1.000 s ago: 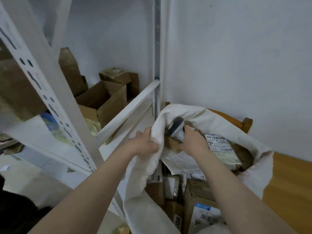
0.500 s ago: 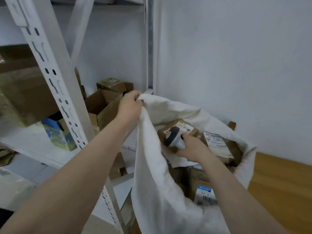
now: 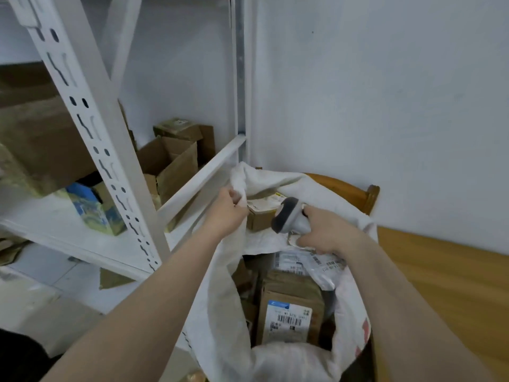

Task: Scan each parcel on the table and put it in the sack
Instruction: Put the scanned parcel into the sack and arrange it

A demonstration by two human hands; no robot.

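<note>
At the far rim of the white fabric sack [image 3: 278, 179], our left hand [image 3: 228, 212] bunches the cloth in a curled grip to hold its mouth wide; our right hand [image 3: 329, 230] wraps the grey handheld scanner [image 3: 289, 216] just inside, beside a small brown cardboard parcel [image 3: 260, 219] lying within.

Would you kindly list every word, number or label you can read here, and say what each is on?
Nothing can be read for certain.
Brown parcel, white label: barcode and print, too blurred.
Grey mailer, label: print and digits, too blurred.
Small box, label: too small.
Sack, red marks on its right side: unreadable.
</note>
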